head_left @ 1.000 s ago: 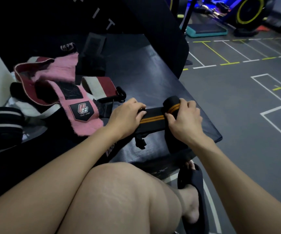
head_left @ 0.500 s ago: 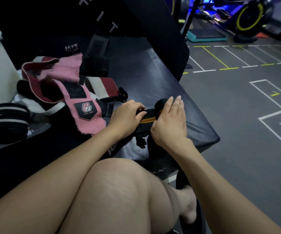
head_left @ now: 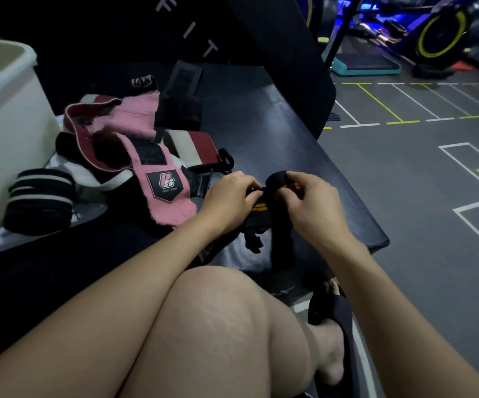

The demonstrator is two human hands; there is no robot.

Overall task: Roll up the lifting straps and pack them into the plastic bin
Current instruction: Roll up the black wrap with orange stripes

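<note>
A black strap with orange stripes (head_left: 261, 209) lies on the black padded bench (head_left: 304, 156), most of it wound into a small roll. My right hand (head_left: 307, 202) grips the roll from the right, fingers curled over its top. My left hand (head_left: 229, 195) pinches the strap just left of the roll. A loose black end hangs down below my hands. The white plastic bin (head_left: 5, 122) stands at the far left. A rolled black-and-white strap (head_left: 40, 205) lies in front of the bin.
A pink strap with a logo patch (head_left: 146, 156), a red-and-white strap (head_left: 192, 143) and a black wrap (head_left: 182, 99) are heaped on the bench between bin and hands. My bare knee fills the foreground. The bench edge drops to grey gym floor at right.
My right hand went from lying flat over the roll to curling around it, and the roll has moved left toward my left hand as more strap was wound in. The camera tilted, showing more bin.
</note>
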